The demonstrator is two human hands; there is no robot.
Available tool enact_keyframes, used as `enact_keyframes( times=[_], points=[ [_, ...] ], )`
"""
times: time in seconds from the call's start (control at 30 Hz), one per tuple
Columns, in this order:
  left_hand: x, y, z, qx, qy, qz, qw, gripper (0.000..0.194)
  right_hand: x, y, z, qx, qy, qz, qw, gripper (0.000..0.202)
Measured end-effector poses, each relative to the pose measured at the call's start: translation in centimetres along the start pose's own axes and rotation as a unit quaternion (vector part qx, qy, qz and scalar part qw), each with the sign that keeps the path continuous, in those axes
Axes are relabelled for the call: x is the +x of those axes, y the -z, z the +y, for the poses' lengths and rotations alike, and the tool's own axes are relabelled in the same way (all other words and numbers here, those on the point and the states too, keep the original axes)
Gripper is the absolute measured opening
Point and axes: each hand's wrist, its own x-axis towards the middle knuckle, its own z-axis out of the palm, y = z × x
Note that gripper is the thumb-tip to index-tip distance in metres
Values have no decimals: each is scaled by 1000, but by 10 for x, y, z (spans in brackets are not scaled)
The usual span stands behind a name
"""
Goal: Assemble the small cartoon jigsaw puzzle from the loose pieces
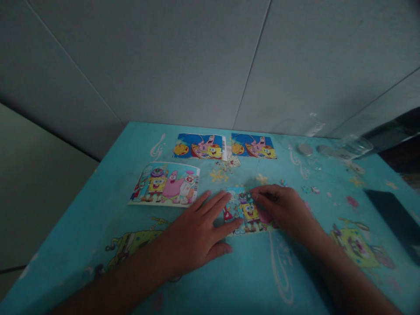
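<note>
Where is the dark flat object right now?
In the head view, the dark flat object lies on the tabletop at the far right, beyond the right hand.

The turquoise table (249, 280) bears a cartoon puzzle (249, 212) at the left hand (203, 227) and right hand (284, 205); three cartoon pictures (166, 184) beyond; loose pieces (310, 190), clear container (352, 148), dark slab (392, 221) rightward.

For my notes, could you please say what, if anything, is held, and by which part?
The left hand resting on the puzzle holds nothing; whether the right hand pinches anything there cannot be told.
</note>
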Motion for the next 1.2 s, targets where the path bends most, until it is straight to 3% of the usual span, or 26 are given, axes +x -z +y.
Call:
enact_keyframes(
  times=[0.47, 0.67, 0.97, 1.2],
  points=[
    [1, 0, 0, 14, -2, -7, 1000, 58, -1, -10, 1, -30, 31, 8, 999, 21],
    [0, 0, 0, 7, 0, -3, 1000, 57, 1, -5, 2, -67, 73, 27, 995, 21],
    [0, 1, -1, 12, -1, -4, 1000, 57, 0, 5, 8, -79, 63, 51, 994, 23],
    [0, 1, 0, 13, 3, -12, 1000, 62, -2, 3, 2, -89, 98, -6, 991, 23]
  ],
)
